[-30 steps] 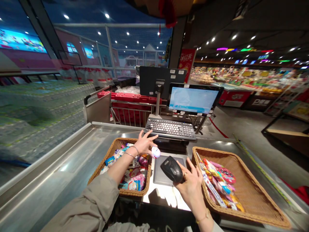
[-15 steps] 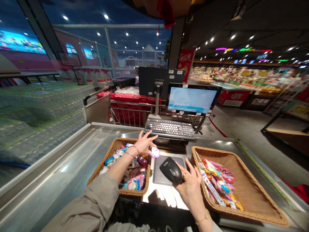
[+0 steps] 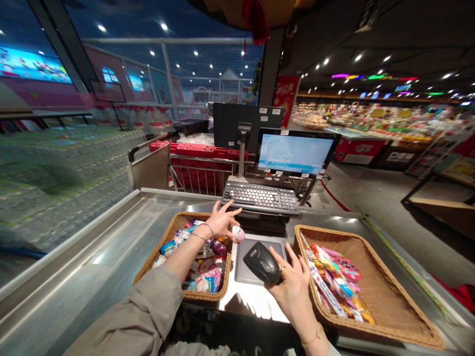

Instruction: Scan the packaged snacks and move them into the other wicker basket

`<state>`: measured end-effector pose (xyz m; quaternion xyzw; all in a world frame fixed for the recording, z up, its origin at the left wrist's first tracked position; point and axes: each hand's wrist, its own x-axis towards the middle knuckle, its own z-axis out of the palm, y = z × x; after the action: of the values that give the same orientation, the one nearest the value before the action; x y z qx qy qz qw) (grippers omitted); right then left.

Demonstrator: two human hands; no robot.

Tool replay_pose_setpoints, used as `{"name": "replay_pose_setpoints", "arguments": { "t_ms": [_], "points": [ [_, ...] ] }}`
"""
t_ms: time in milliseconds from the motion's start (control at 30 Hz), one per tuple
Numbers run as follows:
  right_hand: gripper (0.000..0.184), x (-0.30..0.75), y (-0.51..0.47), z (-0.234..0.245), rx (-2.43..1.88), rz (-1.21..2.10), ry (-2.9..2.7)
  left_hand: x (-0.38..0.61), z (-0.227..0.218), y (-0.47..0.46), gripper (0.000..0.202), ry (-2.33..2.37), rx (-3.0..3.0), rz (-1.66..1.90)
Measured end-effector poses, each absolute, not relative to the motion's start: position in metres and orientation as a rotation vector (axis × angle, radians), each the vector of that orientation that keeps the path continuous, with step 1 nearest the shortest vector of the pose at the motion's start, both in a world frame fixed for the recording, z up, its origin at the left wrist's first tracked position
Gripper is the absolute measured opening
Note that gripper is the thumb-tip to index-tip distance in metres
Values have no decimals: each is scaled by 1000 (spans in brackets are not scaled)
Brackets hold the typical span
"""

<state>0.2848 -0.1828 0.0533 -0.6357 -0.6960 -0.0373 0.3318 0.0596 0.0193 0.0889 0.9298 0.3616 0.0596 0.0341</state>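
Note:
Between thumb and fingers, my left hand (image 3: 221, 223) pinches a small white-and-pink egg-shaped item (image 3: 238, 234), its other fingers spread. It hovers at the right rim of the left wicker basket (image 3: 174, 220), where colourful packaged sweets (image 3: 208, 269) lie. My right hand (image 3: 293, 284) holds a black barcode scanner (image 3: 261, 262), its head pointing up and left toward the egg. Scanner and egg stay slightly apart. Under them lies a grey flat pad (image 3: 241, 269) on the counter. The right wicker basket (image 3: 393, 277) has wrapped sweets (image 3: 334, 282) along its left side.
A keyboard (image 3: 261, 196) stands just beyond my hands, with a lit monitor (image 3: 295, 152) and a dark rear-facing screen (image 3: 226, 123) behind it. The metal counter (image 3: 100, 247) extends left, bounded by a raised edge. A metal cart (image 3: 200, 173) with red crates is beyond.
The egg-shaped item has turned in my left fingers, showing a different side. The scanner in my right hand has shifted slightly left.

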Motion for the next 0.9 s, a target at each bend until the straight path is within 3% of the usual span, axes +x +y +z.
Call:
{"name": "replay_pose_setpoints", "arguments": {
  "t_ms": [233,533,900],
  "points": [
    [35,286,-181,52,-1691,-90,-1800,56,92,19,50,1098,2856,143],
    [25,286,-181,51,-1662,-41,-1781,55,95,15,45,1053,2874,221],
    [33,287,-181,51,-1679,-82,-1787,57,93,14,47,1045,2918,224]
  ]
}}
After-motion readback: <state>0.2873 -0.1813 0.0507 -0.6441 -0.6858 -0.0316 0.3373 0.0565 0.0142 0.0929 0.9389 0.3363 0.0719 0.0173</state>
